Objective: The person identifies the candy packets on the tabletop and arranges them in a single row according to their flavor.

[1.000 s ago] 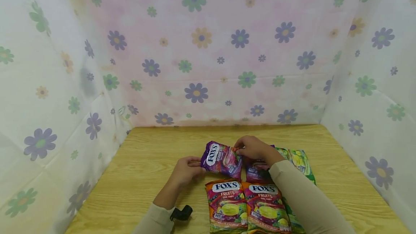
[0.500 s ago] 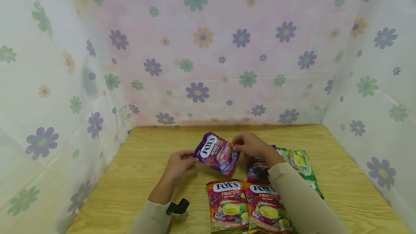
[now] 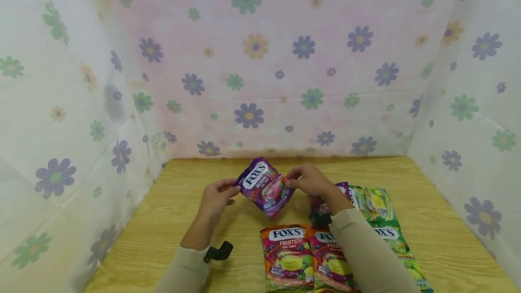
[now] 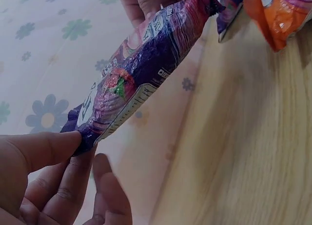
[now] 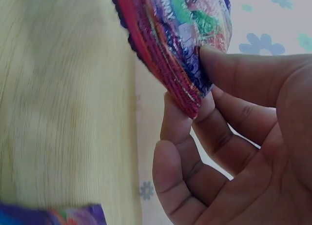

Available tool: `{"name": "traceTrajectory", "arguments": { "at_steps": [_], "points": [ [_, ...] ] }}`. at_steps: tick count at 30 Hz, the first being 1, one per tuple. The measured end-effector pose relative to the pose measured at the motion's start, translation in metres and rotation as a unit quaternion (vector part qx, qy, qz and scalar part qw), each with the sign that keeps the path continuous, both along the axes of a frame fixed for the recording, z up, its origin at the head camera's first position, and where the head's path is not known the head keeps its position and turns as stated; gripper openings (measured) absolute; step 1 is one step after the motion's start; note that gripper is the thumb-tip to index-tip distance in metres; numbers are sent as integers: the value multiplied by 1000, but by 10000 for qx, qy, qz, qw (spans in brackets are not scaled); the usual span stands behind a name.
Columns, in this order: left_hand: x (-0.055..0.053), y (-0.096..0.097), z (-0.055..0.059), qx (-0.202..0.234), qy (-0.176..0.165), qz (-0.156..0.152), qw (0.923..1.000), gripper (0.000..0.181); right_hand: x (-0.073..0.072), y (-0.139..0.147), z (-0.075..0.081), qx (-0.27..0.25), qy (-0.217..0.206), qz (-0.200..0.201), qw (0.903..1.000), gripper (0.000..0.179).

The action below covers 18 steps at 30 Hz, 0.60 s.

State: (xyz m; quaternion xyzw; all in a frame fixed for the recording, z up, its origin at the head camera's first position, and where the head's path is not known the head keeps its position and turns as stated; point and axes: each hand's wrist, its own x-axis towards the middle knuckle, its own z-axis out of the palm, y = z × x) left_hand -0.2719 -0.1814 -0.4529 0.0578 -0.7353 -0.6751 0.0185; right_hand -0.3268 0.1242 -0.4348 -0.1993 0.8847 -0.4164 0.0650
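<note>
A purple Fox's Berries candy bag (image 3: 264, 188) hangs tilted above the table between both hands. My left hand (image 3: 215, 199) pinches its upper left edge between thumb and fingers; the left wrist view shows that grip on the bag's end (image 4: 87, 137). On the opposite edge, my right hand (image 3: 310, 181) pinches the bag's side, and the right wrist view shows the thumb (image 5: 243, 73) pressed on the wrapper. Another purple candy bag (image 3: 321, 207) lies partly hidden under the right forearm. Nearer to me lie two orange Fox's Fruits bags (image 3: 288, 257), side by side.
Green candy bags (image 3: 374, 202) lie to the right, partly covered by the right sleeve (image 3: 370, 248). A black device (image 3: 220, 251) sits at the left cuff. Flower-print cloth (image 3: 260, 80) closes off the back and sides of the wooden table (image 3: 195, 171).
Both hands have lifted the purple candy bag and shifted it left and away, off the spot beside the other purple bag. It has tilted further. More of the green bags shows.
</note>
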Motion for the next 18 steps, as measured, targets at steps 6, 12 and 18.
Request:
{"name": "traceTrajectory", "arguments": {
  "at_steps": [6,12,18],
  "points": [
    [-3,-6,10,432,31,-12,9991,31,2,-9,1,-381,-243,-290,9986,12],
    [-7,-14,17,601,169,77,9980,37,7,-20,4,-741,-441,-260,9959,17],
    [-10,-24,19,908,220,21,9956,44,16,-37,1,-1049,-727,-373,9911,17]
  ]
}}
